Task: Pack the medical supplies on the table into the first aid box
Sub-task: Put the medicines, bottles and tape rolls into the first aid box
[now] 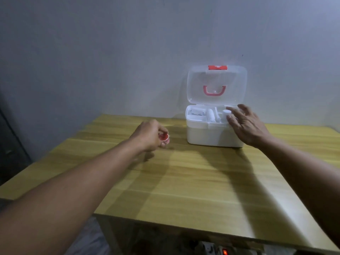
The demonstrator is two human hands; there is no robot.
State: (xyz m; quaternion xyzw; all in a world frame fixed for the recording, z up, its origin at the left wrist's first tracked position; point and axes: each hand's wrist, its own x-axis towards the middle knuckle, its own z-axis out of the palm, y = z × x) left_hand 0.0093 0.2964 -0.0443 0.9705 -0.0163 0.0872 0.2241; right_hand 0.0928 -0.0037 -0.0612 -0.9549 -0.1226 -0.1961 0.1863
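The white first aid box [206, 134] stands at the back of the wooden table [193, 181], its clear lid [217, 85] raised upright with a pink handle. Inside its top tray lie a white roll [210, 115], a flat white pack [197, 112] and a small white bottle [226, 113]. My right hand [246, 124] hovers over the box's right front corner, fingers spread, holding nothing. To the left of the box, my left hand [150, 135] is closed around a small round red and white tape roll [164, 137] just above the tabletop.
A grey wall rises directly behind the box. The table's front edge runs across the bottom, with a power strip [220, 250] showing a lit red switch on the floor below it. A dark surface stands at the far left.
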